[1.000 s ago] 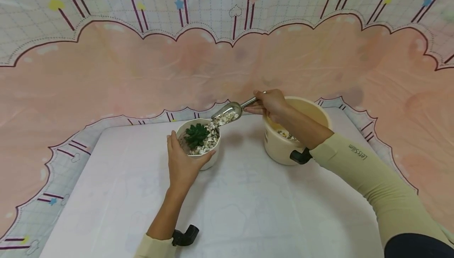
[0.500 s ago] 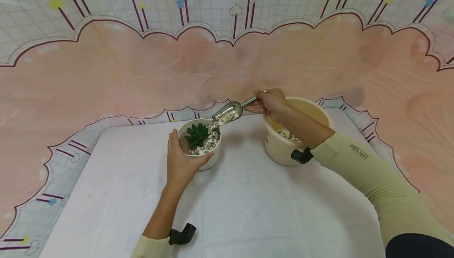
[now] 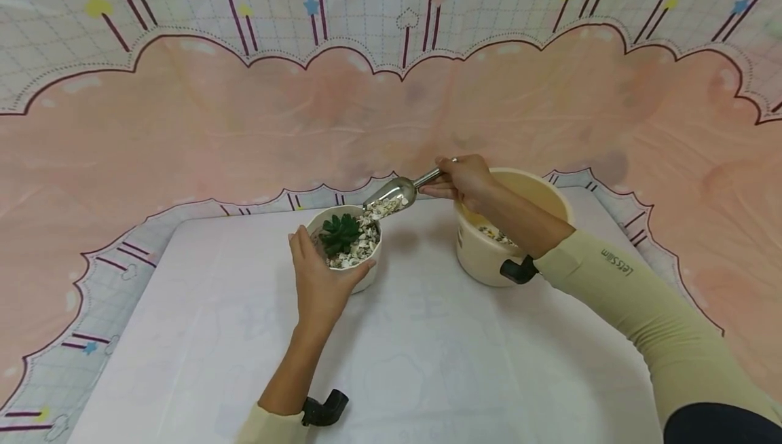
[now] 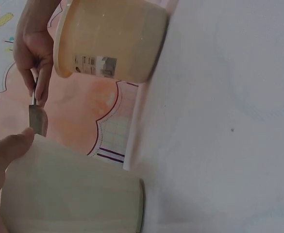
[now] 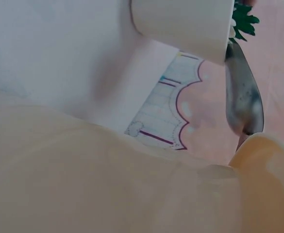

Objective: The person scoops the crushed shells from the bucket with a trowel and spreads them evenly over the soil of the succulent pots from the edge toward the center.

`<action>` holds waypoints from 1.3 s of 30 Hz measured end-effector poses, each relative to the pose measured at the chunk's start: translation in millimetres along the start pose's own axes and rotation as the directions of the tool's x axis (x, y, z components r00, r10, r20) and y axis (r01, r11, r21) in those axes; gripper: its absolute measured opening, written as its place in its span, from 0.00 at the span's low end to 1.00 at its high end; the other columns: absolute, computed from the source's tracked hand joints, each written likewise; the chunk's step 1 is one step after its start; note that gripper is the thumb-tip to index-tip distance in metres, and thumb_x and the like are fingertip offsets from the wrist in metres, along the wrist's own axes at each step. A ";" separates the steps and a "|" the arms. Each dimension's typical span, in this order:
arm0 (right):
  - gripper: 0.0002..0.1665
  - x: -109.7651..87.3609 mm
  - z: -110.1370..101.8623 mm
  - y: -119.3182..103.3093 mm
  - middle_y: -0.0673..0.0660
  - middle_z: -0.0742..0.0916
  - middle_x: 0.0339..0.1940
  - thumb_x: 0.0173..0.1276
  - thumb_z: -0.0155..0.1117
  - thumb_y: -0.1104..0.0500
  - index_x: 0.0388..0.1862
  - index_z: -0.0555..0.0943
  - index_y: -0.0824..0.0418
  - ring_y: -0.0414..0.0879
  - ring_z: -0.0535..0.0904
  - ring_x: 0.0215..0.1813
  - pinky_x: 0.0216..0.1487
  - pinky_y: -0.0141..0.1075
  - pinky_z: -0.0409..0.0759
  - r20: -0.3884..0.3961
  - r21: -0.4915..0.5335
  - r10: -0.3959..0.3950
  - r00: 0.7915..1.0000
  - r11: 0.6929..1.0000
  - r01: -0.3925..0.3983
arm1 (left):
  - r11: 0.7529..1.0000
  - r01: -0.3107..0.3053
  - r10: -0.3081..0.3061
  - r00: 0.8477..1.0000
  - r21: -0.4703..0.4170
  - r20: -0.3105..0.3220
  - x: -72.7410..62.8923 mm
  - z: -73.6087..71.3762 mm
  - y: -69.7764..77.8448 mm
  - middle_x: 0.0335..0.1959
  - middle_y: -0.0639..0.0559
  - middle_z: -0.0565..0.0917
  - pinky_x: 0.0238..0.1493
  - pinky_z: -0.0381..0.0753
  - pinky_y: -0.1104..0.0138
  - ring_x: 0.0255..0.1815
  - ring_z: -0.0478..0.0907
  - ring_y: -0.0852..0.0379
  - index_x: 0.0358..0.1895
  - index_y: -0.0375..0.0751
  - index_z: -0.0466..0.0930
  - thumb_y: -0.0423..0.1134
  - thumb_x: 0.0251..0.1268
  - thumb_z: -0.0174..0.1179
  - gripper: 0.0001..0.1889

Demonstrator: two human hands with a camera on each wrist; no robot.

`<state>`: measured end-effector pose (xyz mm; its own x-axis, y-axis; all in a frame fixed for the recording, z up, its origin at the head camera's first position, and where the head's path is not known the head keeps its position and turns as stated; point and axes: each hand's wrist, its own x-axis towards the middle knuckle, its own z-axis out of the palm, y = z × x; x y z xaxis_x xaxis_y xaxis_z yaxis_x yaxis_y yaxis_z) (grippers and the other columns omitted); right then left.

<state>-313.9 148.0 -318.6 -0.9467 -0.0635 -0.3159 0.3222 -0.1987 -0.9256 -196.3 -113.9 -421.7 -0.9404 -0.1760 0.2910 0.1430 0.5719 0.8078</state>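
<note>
Here's the left hand point(image 3: 319, 288), fingers spread round the far left side of the white pot point(image 4: 78, 189) and thumb hooked at the near rim, gripping it firmly. Inside that curve of fingers sits the green plant point(image 3: 339, 233), with pale stones point(image 3: 360, 250) heaped on the thumb's side of it. Over to the right, the right hand point(image 3: 467, 179) has its fingers pinched on the handle of the metal scoop point(image 3: 392, 193)! The scoop reaches out ahead of those fingertips, slanting down to the pot's rim, loose stones spread along its bowl; whether its tip touches the rim, I can't tell. Just below the right fingers and forearm stands the cream bucket point(image 3: 485, 261), more stones showing inside, well apart from the left fingers. Beneath both hands spreads the white tabletop point(image 3: 458, 362), and beyond the fingers, the pink patterned cloth point(image 3: 391, 111).
</note>
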 end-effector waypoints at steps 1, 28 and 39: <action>0.15 -0.1 0.0 0.1 0.67 0.89 0.31 0.87 0.50 0.59 0.51 0.74 0.73 0.53 0.92 0.31 0.43 0.38 0.87 0.002 -0.001 -0.003 1.000 1.000 0.003 | 1.000 -0.007 0.007 1.000 0.005 -0.009 0.4 0.9 -0.9 0.81 0.32 0.52 0.75 0.62 0.42 0.83 0.47 0.35 0.84 0.30 0.42 0.49 0.47 0.87 0.70; 0.15 -1.3 1.4 -1.2 0.68 0.88 0.32 0.87 0.50 0.59 0.51 0.74 0.73 0.53 0.91 0.31 0.42 0.37 0.88 0.011 0.013 -0.027 1.000 1.000 0.027 | 1.000 0.012 -0.012 0.999 -0.005 0.047 4.7 -7.9 -5.7 0.84 0.31 0.47 0.76 0.58 0.37 0.85 0.39 0.33 0.84 0.30 0.44 0.48 0.47 0.86 0.69; 0.15 -3.0 1.6 -2.6 0.68 0.88 0.32 0.87 0.50 0.60 0.53 0.73 0.74 0.53 0.92 0.31 0.41 0.37 0.88 -0.010 0.009 -0.042 0.999 0.999 0.042 | 0.999 -0.005 0.013 0.985 -0.047 0.175 15.5 -21.2 -15.8 0.84 0.32 0.49 0.79 0.50 0.38 0.86 0.39 0.37 0.85 0.31 0.45 0.46 0.51 0.84 0.66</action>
<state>-311.9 147.2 -315.0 -0.9593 -0.0457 -0.2787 0.2820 -0.2101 -0.9361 -206.6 -142.7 -419.2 -0.9779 -0.0260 0.2073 0.1616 0.5346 0.8295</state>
